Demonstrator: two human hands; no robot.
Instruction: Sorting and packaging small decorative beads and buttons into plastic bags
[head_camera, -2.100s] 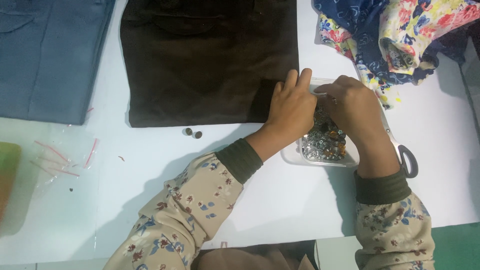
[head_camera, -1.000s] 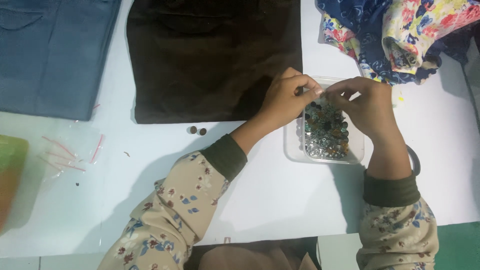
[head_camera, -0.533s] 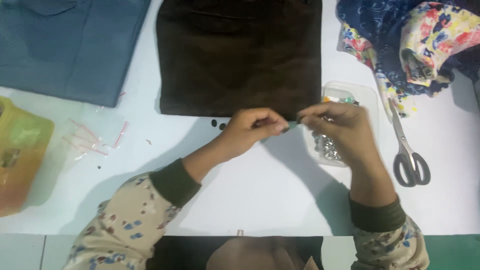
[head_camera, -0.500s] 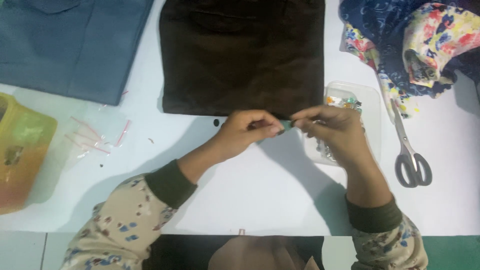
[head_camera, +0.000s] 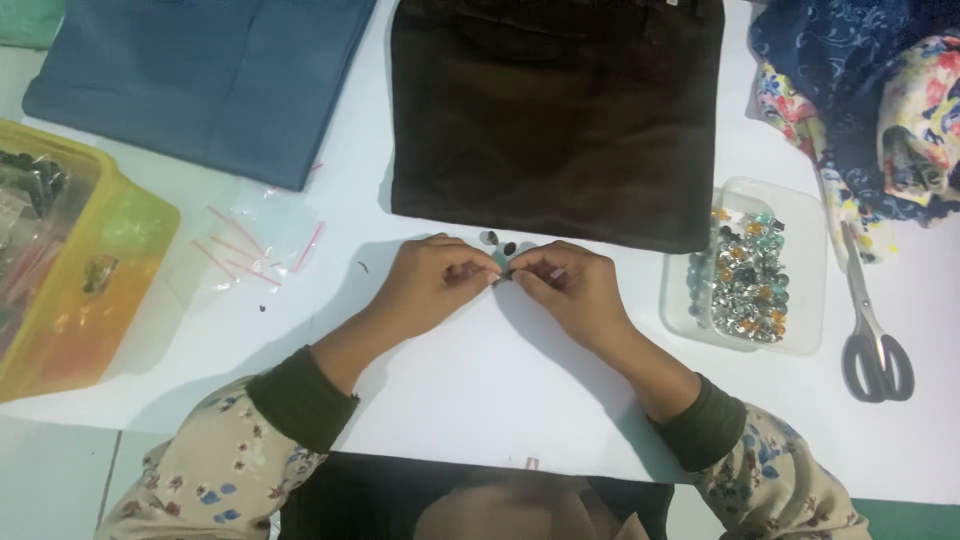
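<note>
White table, crowded along its edges

The white table (head_camera: 520, 400) carries folded blue cloth (head_camera: 215, 75), dark brown cloth (head_camera: 555, 110), a flowered fabric heap (head_camera: 880, 110), a clear tray of beads (head_camera: 745, 270), scissors (head_camera: 870, 320), a yellow box (head_camera: 65, 260), small clear bags (head_camera: 250, 240) and two dark buttons (head_camera: 500, 243).

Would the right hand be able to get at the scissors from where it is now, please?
Probably yes. The scissors lie flat on the white table to the right, with nothing on top. The clear tray of beads sits between them and the right hand, which pinches a small piece with the left hand, so it would have to pass over the tray.
</note>
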